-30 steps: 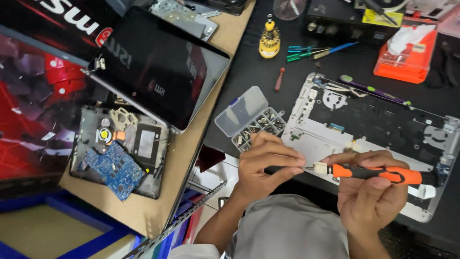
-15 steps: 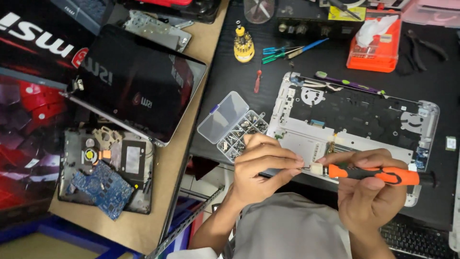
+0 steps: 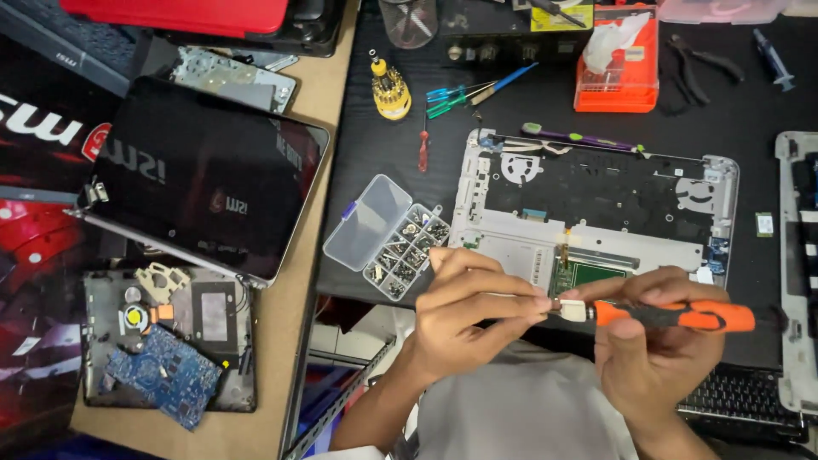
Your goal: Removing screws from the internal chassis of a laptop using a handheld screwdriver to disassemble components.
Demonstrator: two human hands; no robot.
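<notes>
Right hand (image 3: pixel 656 358) grips the orange screwdriver (image 3: pixel 673 316); left hand (image 3: pixel 464 319) pinches its tip. Both hover above the opened laptop base (image 3: pixel 511 247), screw box (image 3: pixel 388 237) beyond. Advise seating the bit squarely, shaft kept level.

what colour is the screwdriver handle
Orange and black; the screwdriver shows best in the head view.

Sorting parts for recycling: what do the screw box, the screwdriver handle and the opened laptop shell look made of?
Screw box: clear, glossy plastic; you see through its open lid. Screwdriver handle, held in the right hand: orange with black, probably matte plastic or rubber grip. Laptop shell: pale silver, matte; painted plastic or metal, unclear.
</notes>
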